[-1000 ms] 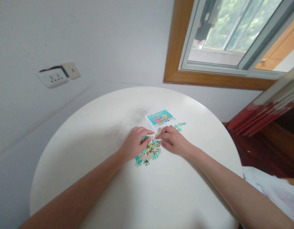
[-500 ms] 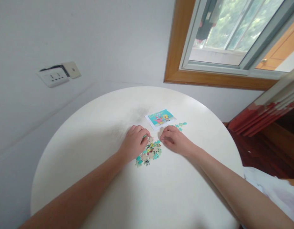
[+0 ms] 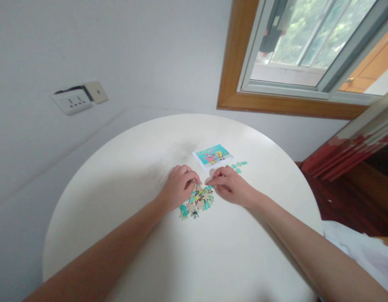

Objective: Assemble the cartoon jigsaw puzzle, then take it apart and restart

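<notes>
A heap of loose jigsaw puzzle pieces (image 3: pixel 198 199), mostly turquoise, yellow and bare cardboard backs, lies on the white round table (image 3: pixel 209 251). My left hand (image 3: pixel 179 186) rests at the heap's upper left side, its fingers curled and closed around what looks like a puzzle piece, mostly hidden by the fingers. On the right edge of the heap is my right hand (image 3: pixel 228 184), index finger stretched toward the pieces and thumb apart below it. Nothing shows between those fingers. Just beyond the hands lies a picture card (image 3: pixel 214 156) with cartoon figures on turquoise.
A few turquoise puzzle pieces (image 3: pixel 238 167) lie apart, right of the card and behind my right hand. Beyond the table's far edge stand the wall with a socket (image 3: pixel 74 100) and a wood-framed window (image 3: pixel 291 105). A red and white curtain (image 3: pixel 341 155) hangs at right.
My right index finger has stretched out leftward, over the edge of the heap. My left fingers have shifted slightly at the pieces. The card and the loose pieces stay put.
</notes>
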The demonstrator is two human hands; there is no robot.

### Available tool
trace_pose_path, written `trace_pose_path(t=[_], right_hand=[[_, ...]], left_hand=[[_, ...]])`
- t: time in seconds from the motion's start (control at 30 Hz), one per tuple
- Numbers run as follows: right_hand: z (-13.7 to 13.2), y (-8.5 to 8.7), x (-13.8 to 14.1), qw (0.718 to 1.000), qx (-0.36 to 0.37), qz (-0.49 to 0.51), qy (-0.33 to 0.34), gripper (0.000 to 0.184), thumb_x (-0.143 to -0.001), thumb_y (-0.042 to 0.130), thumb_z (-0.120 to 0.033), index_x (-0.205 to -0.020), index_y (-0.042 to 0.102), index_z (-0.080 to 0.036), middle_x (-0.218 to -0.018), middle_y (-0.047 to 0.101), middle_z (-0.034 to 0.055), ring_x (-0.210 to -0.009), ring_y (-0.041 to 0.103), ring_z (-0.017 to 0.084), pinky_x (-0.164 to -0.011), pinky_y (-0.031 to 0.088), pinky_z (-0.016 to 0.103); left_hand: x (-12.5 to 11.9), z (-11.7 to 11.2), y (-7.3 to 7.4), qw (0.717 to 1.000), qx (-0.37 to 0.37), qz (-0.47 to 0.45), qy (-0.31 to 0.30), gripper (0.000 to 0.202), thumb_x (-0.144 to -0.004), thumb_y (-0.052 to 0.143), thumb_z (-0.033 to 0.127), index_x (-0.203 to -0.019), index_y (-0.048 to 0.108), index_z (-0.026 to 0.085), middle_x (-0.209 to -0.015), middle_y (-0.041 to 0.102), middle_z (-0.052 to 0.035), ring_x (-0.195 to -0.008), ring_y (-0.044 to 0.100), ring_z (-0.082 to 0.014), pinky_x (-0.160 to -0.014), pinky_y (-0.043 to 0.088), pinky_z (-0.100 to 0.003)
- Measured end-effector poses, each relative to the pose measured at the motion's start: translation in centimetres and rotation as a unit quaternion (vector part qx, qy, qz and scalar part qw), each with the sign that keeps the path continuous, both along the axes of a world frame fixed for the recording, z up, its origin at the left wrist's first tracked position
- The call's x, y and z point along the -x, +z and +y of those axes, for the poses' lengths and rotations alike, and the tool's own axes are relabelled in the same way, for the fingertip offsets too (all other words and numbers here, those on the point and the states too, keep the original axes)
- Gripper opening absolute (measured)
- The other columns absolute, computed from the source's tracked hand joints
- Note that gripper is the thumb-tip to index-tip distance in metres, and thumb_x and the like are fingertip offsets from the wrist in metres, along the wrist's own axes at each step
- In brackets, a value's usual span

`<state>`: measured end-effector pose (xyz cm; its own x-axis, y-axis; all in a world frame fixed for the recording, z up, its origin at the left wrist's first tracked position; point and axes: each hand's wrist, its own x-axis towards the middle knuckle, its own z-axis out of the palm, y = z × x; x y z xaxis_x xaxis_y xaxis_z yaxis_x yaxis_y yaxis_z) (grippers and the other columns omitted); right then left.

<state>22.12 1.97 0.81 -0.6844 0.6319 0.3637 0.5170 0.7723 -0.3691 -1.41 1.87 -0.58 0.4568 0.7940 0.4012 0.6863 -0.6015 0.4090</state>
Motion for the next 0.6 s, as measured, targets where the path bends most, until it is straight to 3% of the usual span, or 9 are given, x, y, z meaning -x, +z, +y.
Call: trace_pose_path(t=[0.13,0.33,0.6], right_hand=[[0.0,-0.2,0.0,1.0,0.003,0.006,-0.003,0.032,-0.084,0.055,-0.009,-0.109,0.071,-0.022,-0.097,0.06,0.0079,-0.092,0.054,0.019,-0.087,0.042,0.038],[0.3,-0.4,-0.1,1.0,0.002,0.022,0.003,0.031,-0.085,0.054,-0.01,-0.111,0.068,-0.021,-0.098,0.062,0.008,-0.093,0.056,0.019,-0.088,0.043,0.037],[-0.6,1.8,-0.7,0.993,0.098,0.025,0.054,0.011,-0.083,0.065,-0.017,-0.091,0.071,-0.02,-0.091,0.063,0.0056,-0.09,0.058,0.017,-0.085,0.047,0.033]], left_hand=[[0.1,0.1,-0.2,1.0,0.004,-0.01,-0.006,0.025,-0.08,0.047,0.007,-0.071,0.065,0.02,-0.089,0.056,-0.0042,-0.092,0.051,-0.0214,-0.085,0.04,-0.038],[0.3,0.5,-0.6,0.999,0.006,-0.041,0.007,0.023,-0.08,0.044,0.004,-0.077,0.061,0.019,-0.086,0.058,-0.0038,-0.089,0.053,-0.021,-0.083,0.041,-0.037],[0.1,0.4,-0.5,0.999,0.006,-0.04,-0.003,0.025,-0.08,0.046,0.005,-0.084,0.065,0.021,-0.089,0.06,-0.0033,-0.091,0.054,-0.0213,-0.086,0.041,-0.038]])
